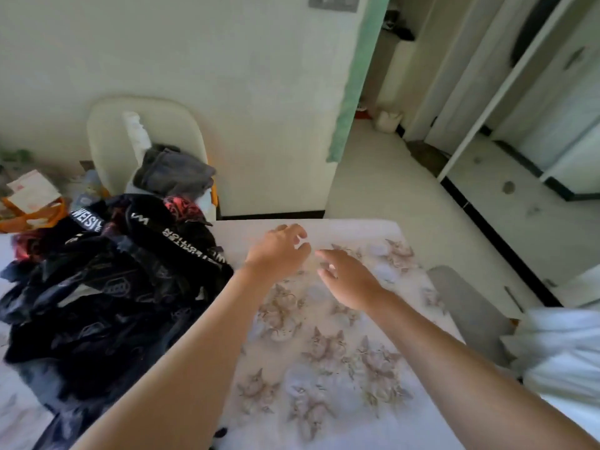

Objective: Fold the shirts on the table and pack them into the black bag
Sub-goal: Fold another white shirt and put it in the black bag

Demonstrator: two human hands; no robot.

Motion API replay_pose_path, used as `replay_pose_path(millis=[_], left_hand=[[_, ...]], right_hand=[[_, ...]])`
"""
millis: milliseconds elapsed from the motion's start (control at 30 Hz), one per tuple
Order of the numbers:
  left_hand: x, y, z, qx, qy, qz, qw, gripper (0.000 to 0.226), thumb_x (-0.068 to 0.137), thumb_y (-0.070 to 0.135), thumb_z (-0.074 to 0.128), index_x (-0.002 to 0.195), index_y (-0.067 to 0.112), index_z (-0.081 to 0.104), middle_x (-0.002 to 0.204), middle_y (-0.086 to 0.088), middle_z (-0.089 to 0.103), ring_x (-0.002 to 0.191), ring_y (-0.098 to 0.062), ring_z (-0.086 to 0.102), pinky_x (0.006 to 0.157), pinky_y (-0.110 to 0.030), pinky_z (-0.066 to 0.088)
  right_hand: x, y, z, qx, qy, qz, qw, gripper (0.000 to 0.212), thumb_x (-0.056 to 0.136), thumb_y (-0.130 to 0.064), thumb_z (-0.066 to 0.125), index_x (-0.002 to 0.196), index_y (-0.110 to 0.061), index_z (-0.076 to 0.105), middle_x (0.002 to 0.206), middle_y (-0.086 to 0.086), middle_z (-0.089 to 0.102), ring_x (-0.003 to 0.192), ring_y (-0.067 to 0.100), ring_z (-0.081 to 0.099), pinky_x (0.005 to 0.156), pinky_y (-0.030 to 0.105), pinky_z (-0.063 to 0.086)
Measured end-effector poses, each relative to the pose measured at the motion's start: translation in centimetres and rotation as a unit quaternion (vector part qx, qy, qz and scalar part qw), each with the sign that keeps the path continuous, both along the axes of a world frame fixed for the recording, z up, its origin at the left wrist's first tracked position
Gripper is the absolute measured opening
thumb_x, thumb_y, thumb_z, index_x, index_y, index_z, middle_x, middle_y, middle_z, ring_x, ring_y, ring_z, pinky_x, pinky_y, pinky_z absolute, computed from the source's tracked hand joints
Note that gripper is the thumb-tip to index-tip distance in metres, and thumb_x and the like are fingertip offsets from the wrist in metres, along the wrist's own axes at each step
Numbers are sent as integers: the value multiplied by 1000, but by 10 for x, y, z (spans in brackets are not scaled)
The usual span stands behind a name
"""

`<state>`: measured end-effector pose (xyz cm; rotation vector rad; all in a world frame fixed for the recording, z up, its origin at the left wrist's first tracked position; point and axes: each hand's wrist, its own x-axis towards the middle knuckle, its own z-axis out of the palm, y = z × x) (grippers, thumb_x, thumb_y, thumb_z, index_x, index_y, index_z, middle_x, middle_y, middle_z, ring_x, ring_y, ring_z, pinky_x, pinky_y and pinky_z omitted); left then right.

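Tabletop (324, 352) beneath the fingers (326, 254); left of them, tangled dark shirt heap (107, 287), liable to drag off whole if yanked by one sleeve. Left hand (279, 251), right hand (344, 277): fingers apart, holding nothing

Both hands, left (279, 251) and right (349, 280), reach forward, fingers loosely curled.

The table (357, 232) runs out of frame at 6 and 9 o'clock. Your left hand (279, 251) and right hand (347, 277) are smeared by motion, so you cannot tell whether their fingertips touch it. At 9 o'clock the dark pile (107, 287) is too blurred to separate fabric from fabric. At 4 o'clock the right edge cuts the white cloth (558, 352).
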<state>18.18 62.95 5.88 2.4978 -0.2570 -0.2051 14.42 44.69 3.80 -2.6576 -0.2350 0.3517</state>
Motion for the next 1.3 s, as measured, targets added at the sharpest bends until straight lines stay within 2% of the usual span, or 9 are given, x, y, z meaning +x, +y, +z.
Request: replay_pose_path(millis=[233,467,600,733,833,933,1067,1133,1300], left_hand=[[-19,-247,-20,-11,87,-94,992,32,92,38,44,121,33,57,129,4,56,111,-21,56,93,-36,47],[-58,-470,-30,-11,132,-206,970,35,94,35,44,125,29,58,133,1,58,116,-23,57,96,-34,48],[-82,-571,-39,-25,169,-267,949,34,94,34,47,126,28,58,131,4,60,120,-20,56,102,-36,45],[-109,-642,-57,-29,215,-332,918,34,91,26,56,125,25,58,127,4,61,112,-14,58,100,-32,46],[-135,-673,-70,1,246,-412,878,39,87,29,68,124,23,59,128,6,60,110,-10,57,94,-24,44],[-163,-679,-86,91,254,-508,818,59,71,44,82,119,28,53,121,8,53,107,-14,57,92,-31,48],[-180,-662,-111,70,201,-471,856,39,64,32,85,87,24,54,89,7,55,73,-11,53,63,-25,43],[-180,-654,-114,48,190,-429,882,24,70,28,82,74,18,60,78,4,62,67,-11,52,61,-24,39],[-188,-638,-107,20,146,-371,917,24,83,34,75,89,11,72,90,0,68,81,-11,57,62,-17,37]], right_hand=[[-39,-244,-9,8,14,-146,989,49,103,-26,44,151,-26,37,153,-2,42,138,18,41,114,32,32],[-119,-459,-16,-71,6,-249,966,41,100,-25,47,140,-26,52,145,-3,51,131,18,49,111,34,36],[-159,-544,-24,-158,-29,-293,943,44,95,-22,51,139,-25,52,151,2,41,140,22,34,111,38,30],[-201,-601,-46,-172,20,-373,911,55,92,-34,59,144,-25,44,159,7,24,147,26,19,112,42,28],[-230,-623,-68,-170,3,-366,915,35,87,-31,63,119,-18,69,142,9,48,136,29,38,108,36,30],[-244,-626,-79,-112,-60,-342,931,15,83,-18,66,91,-14,78,121,9,65,128,32,51,107,35,32],[-260,-619,-84,-105,-71,-296,947,14,84,-27,69,96,-25,77,129,0,62,141,28,39,119,40,13],[-265,-613,-83,-113,-54,-278,952,20,85,-38,65,102,-31,74,137,-5,56,145,22,30,122,43,3],[-275,-591,-82,-117,-60,-255,958,50,76,-67,50,109,-34,67,147,-2,47,147,23,28,122,53,4]])
